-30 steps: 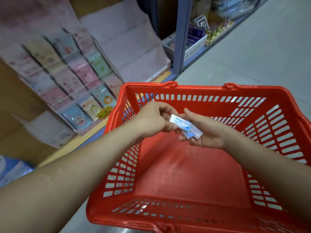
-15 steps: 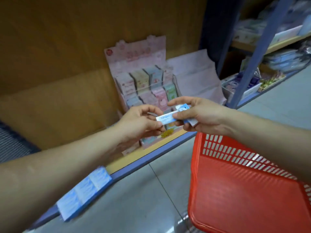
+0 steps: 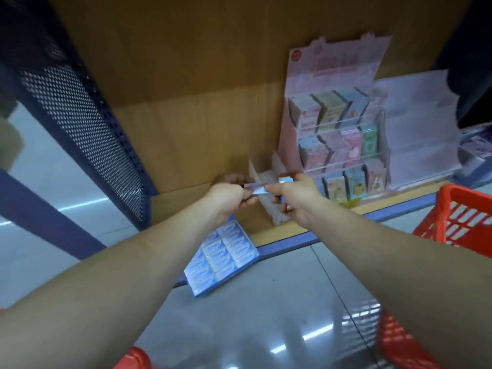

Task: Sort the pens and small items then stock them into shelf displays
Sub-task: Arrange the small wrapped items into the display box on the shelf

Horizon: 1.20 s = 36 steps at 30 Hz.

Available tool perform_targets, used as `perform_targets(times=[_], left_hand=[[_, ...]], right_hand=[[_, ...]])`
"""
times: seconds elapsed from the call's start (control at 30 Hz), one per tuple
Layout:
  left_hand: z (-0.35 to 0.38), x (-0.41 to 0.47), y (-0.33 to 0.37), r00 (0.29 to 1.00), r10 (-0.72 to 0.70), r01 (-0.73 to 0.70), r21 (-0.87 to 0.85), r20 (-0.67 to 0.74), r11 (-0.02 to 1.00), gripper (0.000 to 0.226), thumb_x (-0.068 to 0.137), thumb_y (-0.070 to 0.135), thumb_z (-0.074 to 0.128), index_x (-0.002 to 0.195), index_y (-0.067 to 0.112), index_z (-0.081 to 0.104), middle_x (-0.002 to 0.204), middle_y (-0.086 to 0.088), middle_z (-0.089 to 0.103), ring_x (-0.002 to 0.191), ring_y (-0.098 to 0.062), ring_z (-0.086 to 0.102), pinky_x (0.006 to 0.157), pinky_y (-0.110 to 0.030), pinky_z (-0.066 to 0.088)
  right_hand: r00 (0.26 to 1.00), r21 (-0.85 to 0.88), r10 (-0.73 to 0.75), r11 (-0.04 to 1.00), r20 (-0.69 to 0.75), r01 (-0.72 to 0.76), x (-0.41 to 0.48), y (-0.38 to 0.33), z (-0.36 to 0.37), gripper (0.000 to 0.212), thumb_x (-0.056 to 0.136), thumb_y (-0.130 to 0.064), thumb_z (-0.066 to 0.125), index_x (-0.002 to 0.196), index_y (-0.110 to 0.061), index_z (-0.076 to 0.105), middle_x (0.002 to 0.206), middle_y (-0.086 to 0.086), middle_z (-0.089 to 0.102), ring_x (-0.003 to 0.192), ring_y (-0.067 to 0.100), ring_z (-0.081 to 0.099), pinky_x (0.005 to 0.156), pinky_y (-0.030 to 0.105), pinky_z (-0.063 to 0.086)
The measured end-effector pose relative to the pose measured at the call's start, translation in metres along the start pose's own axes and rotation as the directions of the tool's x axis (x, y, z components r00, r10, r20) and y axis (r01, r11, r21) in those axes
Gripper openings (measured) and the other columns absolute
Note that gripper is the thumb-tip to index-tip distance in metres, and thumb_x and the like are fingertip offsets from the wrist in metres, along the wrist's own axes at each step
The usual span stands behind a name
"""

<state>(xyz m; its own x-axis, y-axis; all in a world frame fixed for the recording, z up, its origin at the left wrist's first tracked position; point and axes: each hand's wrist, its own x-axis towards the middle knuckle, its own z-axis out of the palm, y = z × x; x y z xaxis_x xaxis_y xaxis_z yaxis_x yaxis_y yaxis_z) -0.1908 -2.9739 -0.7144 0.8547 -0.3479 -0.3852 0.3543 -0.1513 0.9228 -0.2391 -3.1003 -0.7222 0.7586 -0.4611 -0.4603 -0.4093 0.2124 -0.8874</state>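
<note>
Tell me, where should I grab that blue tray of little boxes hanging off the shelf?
Take the blue tray of boxes by its two long sides, near the end hanging off the shelf, coming from the aisle. That end juts out tilted with nothing under it, so fingers can probably slip beneath and hold it level.

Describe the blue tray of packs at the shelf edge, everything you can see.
The blue tray is a flat open box, card by its look, filled with rows of small blue-and-white packs, print too blurred to read. It lies slanted, far end on the wooden shelf, near end jutting past the shelf's blue lip over the floor. The left forearm hides its far corner. The left hand and right hand pinch a small pack beyond it.
</note>
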Motion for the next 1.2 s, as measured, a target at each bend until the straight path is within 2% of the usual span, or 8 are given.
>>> perform_targets(times=[0.1, 0.2, 0.4, 0.57, 0.67, 0.8, 1.07, 1.2], left_hand=[[-0.020, 0.004, -0.008, 0.998, 0.032, -0.026, 0.112, -0.048, 0.993, 0.019, 0.085, -0.012, 0.059, 0.102, -0.001, 0.061, 0.078, -0.011, 0.060, 0.066, -0.020, 0.062, 0.063, -0.021, 0.056], [-0.034, 0.001, -0.027, 0.990, -0.002, 0.024, 0.158, -0.138, 0.987, 0.019, 0.084, -0.006, 0.063, 0.101, 0.003, 0.060, 0.079, -0.011, 0.062, 0.064, -0.017, 0.062, 0.062, -0.021, 0.055], [-0.029, -0.003, -0.092, 0.882, -0.132, 0.023, -0.240, -0.452, 0.970, 0.017, 0.086, -0.005, 0.058, 0.085, 0.012, 0.060, 0.073, -0.006, 0.063, 0.063, -0.019, 0.060, 0.068, -0.030, 0.050], [-0.051, -0.020, -0.160, 0.715, 0.088, 0.147, 0.272, -0.694, 0.951, 0.022, 0.076, 0.012, 0.070, 0.088, 0.030, 0.065, 0.098, 0.002, 0.069, 0.093, -0.024, 0.064, 0.087, -0.037, 0.051], [-0.066, -0.030, -0.191, 0.727, 0.103, 0.305, 0.454, -0.679, 0.837, 0.035, 0.079, 0.014, 0.068, 0.112, 0.024, 0.065, 0.120, -0.001, 0.061, 0.110, -0.025, 0.056, 0.099, -0.034, 0.040], [-0.062, -0.035, -0.210, 0.754, 0.048, 0.213, 0.313, -0.655, 0.926, 0.041, 0.088, 0.005, 0.057, 0.124, 0.023, 0.056, 0.123, -0.002, 0.053, 0.111, -0.023, 0.054, 0.099, -0.032, 0.040], [-0.068, -0.037, -0.221, 0.761, 0.022, 0.198, 0.264, -0.648, 0.944, 0.042, 0.085, 0.005, 0.061, 0.121, 0.025, 0.056, 0.117, -0.003, 0.055, 0.107, -0.025, 0.057, 0.096, -0.040, 0.046], [-0.067, -0.038, -0.212, 0.724, 0.160, 0.283, 0.501, -0.671, 0.818, 0.042, 0.083, 0.015, 0.064, 0.123, 0.025, 0.057, 0.119, -0.007, 0.052, 0.111, -0.027, 0.050, 0.099, -0.033, 0.038]], right_hand=[[0.995, 0.124, 0.060, 0.990, 0.084, -0.070, 0.010, 0.023, 0.012, 0.022, 0.080, -0.004, 0.074, 0.080, -0.015, 0.055, 0.064, 0.003, 0.062, 0.055, 0.015, 0.052, 0.037, 0.017, 0.028], [0.979, 0.185, 0.105, 0.973, 0.176, -0.137, 0.017, 0.040, 0.024, 0.016, 0.081, -0.001, 0.072, 0.087, -0.009, 0.059, 0.066, 0.005, 0.062, 0.052, 0.011, 0.056, 0.035, 0.016, 0.032], [0.966, 0.017, 0.157, 0.986, 0.204, -0.164, 0.030, 0.079, 0.045, 0.019, 0.082, 0.002, 0.070, 0.070, -0.008, 0.060, 0.060, 0.006, 0.058, 0.047, 0.011, 0.050, 0.037, 0.016, 0.032], [0.992, -0.208, 0.058, 0.978, 0.108, -0.035, 0.041, 0.124, 0.067, 0.023, 0.075, -0.006, 0.079, 0.065, -0.014, 0.060, 0.060, 0.004, 0.058, 0.045, 0.013, 0.044, 0.047, 0.025, 0.036], [0.999, -0.273, 0.022, 0.962, 0.049, -0.008, 0.044, 0.144, 0.079, 0.018, 0.069, -0.017, 0.082, 0.064, -0.017, 0.064, 0.065, 0.004, 0.068, 0.057, 0.021, 0.056, 0.058, 0.036, 0.049], [1.000, -0.316, -0.004, 0.949, 0.026, 0.012, 0.043, 0.156, 0.088, 0.018, 0.070, -0.019, 0.080, 0.064, -0.019, 0.063, 0.071, 0.004, 0.071, 0.069, 0.026, 0.069, 0.067, 0.044, 0.059], [0.987, -0.292, 0.086, 0.955, 0.133, -0.044, 0.043, 0.154, 0.091, 0.016, 0.080, -0.003, 0.072, 0.071, -0.013, 0.064, 0.070, 0.007, 0.067, 0.060, 0.020, 0.063, 0.048, 0.026, 0.050], [0.967, -0.225, 0.144, 0.970, 0.208, -0.096, 0.041, 0.148, 0.086, 0.012, 0.080, 0.001, 0.072, 0.078, -0.009, 0.065, 0.073, 0.010, 0.066, 0.061, 0.019, 0.062, 0.055, 0.027, 0.054]])
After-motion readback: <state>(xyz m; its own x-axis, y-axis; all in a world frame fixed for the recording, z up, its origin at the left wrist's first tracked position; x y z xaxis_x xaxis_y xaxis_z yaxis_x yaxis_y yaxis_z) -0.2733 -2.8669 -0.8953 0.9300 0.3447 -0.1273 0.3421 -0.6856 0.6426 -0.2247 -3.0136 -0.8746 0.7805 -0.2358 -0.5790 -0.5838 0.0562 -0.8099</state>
